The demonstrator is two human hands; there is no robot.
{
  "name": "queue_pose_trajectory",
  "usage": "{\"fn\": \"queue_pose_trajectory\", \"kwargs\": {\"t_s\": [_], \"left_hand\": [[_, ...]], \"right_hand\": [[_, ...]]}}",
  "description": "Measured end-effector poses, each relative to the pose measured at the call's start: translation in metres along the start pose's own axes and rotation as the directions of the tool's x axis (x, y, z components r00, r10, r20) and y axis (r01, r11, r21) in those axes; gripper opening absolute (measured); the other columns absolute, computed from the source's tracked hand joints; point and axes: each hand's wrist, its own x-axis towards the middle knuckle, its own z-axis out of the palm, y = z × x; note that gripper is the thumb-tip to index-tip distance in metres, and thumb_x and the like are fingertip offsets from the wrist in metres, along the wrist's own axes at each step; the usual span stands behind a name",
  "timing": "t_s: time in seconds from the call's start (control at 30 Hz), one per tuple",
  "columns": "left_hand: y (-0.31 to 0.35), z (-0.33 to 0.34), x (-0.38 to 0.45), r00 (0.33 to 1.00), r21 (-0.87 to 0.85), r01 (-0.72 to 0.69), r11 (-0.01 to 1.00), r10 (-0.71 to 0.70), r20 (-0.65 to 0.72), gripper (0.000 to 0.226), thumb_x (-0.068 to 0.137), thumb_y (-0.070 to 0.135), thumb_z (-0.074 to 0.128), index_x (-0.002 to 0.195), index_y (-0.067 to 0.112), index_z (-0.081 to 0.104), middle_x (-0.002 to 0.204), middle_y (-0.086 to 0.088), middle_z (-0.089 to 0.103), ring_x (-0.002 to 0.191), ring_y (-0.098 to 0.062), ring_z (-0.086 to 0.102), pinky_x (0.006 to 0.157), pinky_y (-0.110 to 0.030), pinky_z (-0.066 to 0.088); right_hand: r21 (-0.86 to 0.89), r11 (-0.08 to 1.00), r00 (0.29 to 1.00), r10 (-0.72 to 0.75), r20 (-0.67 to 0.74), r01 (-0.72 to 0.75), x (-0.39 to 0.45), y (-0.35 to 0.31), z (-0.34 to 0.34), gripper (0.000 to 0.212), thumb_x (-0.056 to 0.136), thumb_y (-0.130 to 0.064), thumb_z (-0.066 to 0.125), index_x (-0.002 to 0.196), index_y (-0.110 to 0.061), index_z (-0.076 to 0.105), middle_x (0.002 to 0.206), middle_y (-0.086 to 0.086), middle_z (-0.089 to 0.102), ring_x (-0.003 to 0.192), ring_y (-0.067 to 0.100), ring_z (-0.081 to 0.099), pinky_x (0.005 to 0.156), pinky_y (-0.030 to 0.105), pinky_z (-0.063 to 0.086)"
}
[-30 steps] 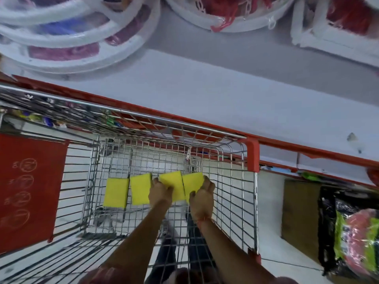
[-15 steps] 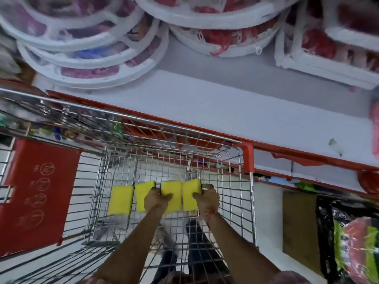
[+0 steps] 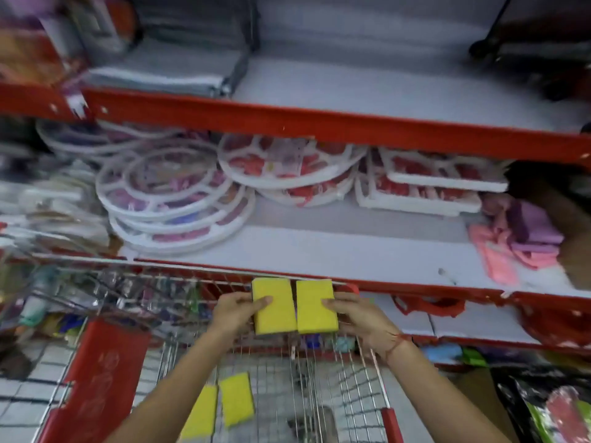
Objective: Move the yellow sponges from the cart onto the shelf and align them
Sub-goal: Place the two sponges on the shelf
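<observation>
Carrying step: left hand [image 3: 235,311] and right hand [image 3: 358,314] fingers clamping one sponge each [image 3: 274,306] [image 3: 316,306] above the cart's [image 3: 105,372] far edge, next needing placing on the shelf's [image 3: 351,254] front edge; two sponges [image 3: 236,398] lying in cart.

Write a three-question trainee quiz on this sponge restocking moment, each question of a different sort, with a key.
1. True or false: each hand holds one yellow sponge.
2. How many yellow sponges lie in the cart?
3. Multiple choice: the held sponges are A) flat on the shelf, B) in the air at the cart's far rim, C) on the floor.

Key
1. True: the left hand grips the left held sponge, the right hand the right held sponge.
2. Two, the cart sponges, on the mesh of the cart.
3. B; the white shelf ahead carries none yet.
</observation>
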Motion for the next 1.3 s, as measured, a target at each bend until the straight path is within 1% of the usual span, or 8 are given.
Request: {"fn": "queue_pose_trajectory", "kwargs": {"t_s": [0.13,0.47,0.6,0.77,1.0,1.07,1.2,1.3], "left_hand": [[0.064,-0.011,-0.021,0.993,-0.062,-0.083,0.995,0.087,0.074,0.026,0.077,0.021,0.078,0.094,0.005,0.068,0.1,-0.015,0.073,0.079,-0.022,0.071,0.05,-0.023,0.059],[0.232,-0.018,-0.063,0.927,-0.144,-0.32,0.937,0.341,0.159,0.024,0.083,0.021,0.072,0.1,0.005,0.067,0.088,-0.01,0.072,0.058,-0.009,0.071,0.042,-0.016,0.054],[0.297,-0.018,-0.065,0.896,-0.112,-0.407,0.907,0.42,0.142,0.043,0.082,0.024,0.074,0.113,-0.002,0.062,0.099,-0.013,0.071,0.072,-0.015,0.069,0.05,-0.019,0.059],[0.359,-0.006,-0.052,0.868,-0.074,-0.49,0.869,0.494,0.054,0.053,0.079,0.018,0.077,0.119,-0.01,0.056,0.102,-0.017,0.068,0.039,-0.006,0.067,0.037,-0.02,0.055],[0.389,0.013,-0.003,0.892,0.017,-0.453,0.891,0.453,-0.006,0.066,0.074,0.018,0.082,0.121,-0.007,0.044,0.121,-0.021,0.063,0.08,-0.027,0.066,0.062,-0.039,0.058],[0.39,0.017,0.012,0.901,0.053,-0.434,0.9,0.435,-0.011,0.074,0.074,0.02,0.081,0.131,-0.008,0.043,0.113,-0.017,0.063,0.072,-0.02,0.063,0.053,-0.033,0.054],[0.388,0.022,0.029,0.921,0.081,-0.386,0.919,0.389,-0.033,0.059,0.075,0.018,0.081,0.119,-0.01,0.052,0.11,-0.018,0.067,0.077,-0.025,0.065,0.074,-0.038,0.057],[0.385,0.021,0.035,0.912,0.084,-0.4,0.912,0.405,-0.056,0.05,0.072,0.019,0.083,0.103,-0.003,0.051,0.1,-0.017,0.065,0.083,-0.027,0.065,0.076,-0.038,0.056]], "right_hand": [[0.03,0.992,0.991,-0.126,0.039,0.124,-0.035,-0.062,-0.008,0.039,0.077,-0.008,0.074,0.113,-0.001,0.064,0.105,0.016,0.072,0.079,0.02,0.072,0.065,0.027,0.061],[0.004,0.904,0.9,-0.425,0.095,0.427,-0.099,-0.217,-0.017,0.024,0.081,-0.014,0.07,0.104,-0.007,0.068,0.088,0.006,0.073,0.072,0.013,0.069,0.061,0.02,0.06],[0.01,0.862,0.856,-0.505,0.11,0.507,-0.104,-0.276,-0.019,0.02,0.082,-0.016,0.068,0.101,-0.007,0.068,0.088,0.005,0.072,0.067,0.011,0.069,0.06,0.02,0.06],[0.001,0.823,0.821,-0.567,0.065,0.568,-0.087,-0.335,-0.023,0.028,0.082,-0.013,0.07,0.106,-0.002,0.065,0.087,0.007,0.07,0.058,0.008,0.07,0.05,0.018,0.058],[-0.133,0.857,0.859,-0.509,-0.059,0.499,-0.029,-0.372,-0.023,0.024,0.077,-0.012,0.075,0.093,0.002,0.065,0.079,0.006,0.066,0.066,0.015,0.063,0.045,0.022,0.055],[-0.181,0.867,0.87,-0.484,-0.089,0.464,-0.012,-0.374,-0.024,0.03,0.076,-0.011,0.076,0.101,0.001,0.063,0.077,0.006,0.065,0.064,0.014,0.062,0.041,0.02,0.051],[-0.207,0.879,0.877,-0.461,-0.136,0.43,0.009,-0.371,-0.025,0.039,0.075,-0.003,0.076,0.108,0.01,0.06,0.092,0.017,0.066,0.063,0.017,0.062,0.032,0.017,0.047],[-0.245,0.87,0.855,-0.478,-0.201,0.428,0.025,-0.371,-0.025,0.058,0.059,-0.016,0.088,0.103,0.009,0.06,0.099,0.019,0.068,0.072,0.026,0.067,0.05,0.028,0.06]]}}
